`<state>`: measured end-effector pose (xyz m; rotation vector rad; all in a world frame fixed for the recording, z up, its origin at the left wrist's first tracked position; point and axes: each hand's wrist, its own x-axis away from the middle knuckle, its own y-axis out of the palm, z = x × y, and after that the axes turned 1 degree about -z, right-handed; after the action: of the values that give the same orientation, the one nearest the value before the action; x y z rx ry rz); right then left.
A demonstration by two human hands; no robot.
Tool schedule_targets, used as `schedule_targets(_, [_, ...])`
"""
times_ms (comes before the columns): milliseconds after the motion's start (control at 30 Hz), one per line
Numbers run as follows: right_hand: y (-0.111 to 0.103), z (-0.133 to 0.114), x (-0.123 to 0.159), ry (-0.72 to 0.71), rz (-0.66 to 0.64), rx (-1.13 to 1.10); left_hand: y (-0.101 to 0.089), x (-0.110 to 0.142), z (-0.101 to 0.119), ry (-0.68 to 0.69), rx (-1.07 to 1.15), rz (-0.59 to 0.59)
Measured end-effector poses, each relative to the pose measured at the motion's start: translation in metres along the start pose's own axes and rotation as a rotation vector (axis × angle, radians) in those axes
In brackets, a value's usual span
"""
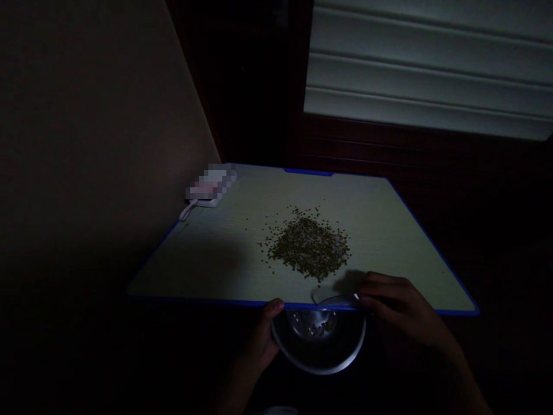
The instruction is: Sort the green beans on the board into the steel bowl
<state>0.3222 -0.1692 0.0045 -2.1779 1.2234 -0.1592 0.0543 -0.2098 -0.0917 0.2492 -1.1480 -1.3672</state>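
Observation:
A loose heap of small greenish-brown beans or seeds (309,245) lies on the pale tabletop (389,230), with stray ones scattered around it. At the front edge, my right hand (400,300) pinches a shiny metal utensil (339,300) that looks like a spoon, its curved end pointing left by the table rim. Just below that edge is a metal bowl (341,363) with several of the small pieces inside. My left hand (266,337) grips the bowl's left side, the thumb up at the table edge; its other fingers are mostly hidden.
The table has a blue rim (436,253). A white device with a strap (211,202), partly pixelated, rests at the back left corner beside a wall (129,115). Pale horizontal slats (423,63) stand behind the table. The room is very dark.

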Motion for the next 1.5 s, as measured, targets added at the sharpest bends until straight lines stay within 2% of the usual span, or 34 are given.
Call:
schedule_targets(300, [-0.0008, -0.0043, -0.0005, 0.009, -0.007, 0.008, -0.0016, 0.0004, 0.0001, -0.006, -0.008, -0.027])
schedule_targets(600, [0.0003, 0.0004, -0.0021, 0.084, 0.141, 0.042, 0.0007, 0.0007, -0.0003, 0.003, 0.033, 0.022])
schedule_targets(933, [0.0026, -0.0053, -0.006, 0.047, 0.072, 0.073, -0.0009, 0.0012, -0.0005, -0.006, 0.007, -0.038])
schedule_targets(1500, [0.002, -0.0046, -0.0052, 0.028, 0.04, 0.069, -0.0023, -0.0008, -0.0001, -0.002, 0.039, -0.039])
